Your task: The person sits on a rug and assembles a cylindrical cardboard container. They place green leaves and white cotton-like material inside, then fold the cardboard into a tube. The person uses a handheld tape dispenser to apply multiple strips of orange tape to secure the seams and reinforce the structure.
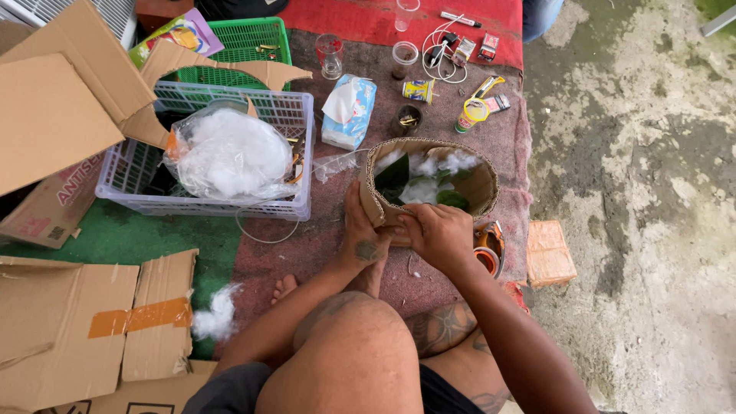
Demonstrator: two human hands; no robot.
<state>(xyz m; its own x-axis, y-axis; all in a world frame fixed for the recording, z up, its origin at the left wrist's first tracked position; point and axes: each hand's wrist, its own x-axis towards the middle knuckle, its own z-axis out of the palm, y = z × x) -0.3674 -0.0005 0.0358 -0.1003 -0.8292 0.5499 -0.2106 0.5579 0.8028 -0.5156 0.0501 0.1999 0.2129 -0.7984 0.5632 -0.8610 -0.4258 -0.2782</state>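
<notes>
A round cardboard ring (481, 184) stands on the red mat in front of me, with white stuffing and green leaves (429, 188) inside it. My left hand (362, 234) presses against the ring's near left wall. My right hand (438, 234) grips the near edge of the same cardboard wall, fingers curled over it. My bare knees and legs fill the bottom of the view.
A lilac plastic basket (287, 115) holds a bag of white stuffing (230, 153); a green basket (253, 42) is behind it. A tissue pack (349, 111), cups, small cans and cables lie beyond. Tape rolls (489, 249) and a brick (550, 251) sit right; cardboard sheets (69, 322) left.
</notes>
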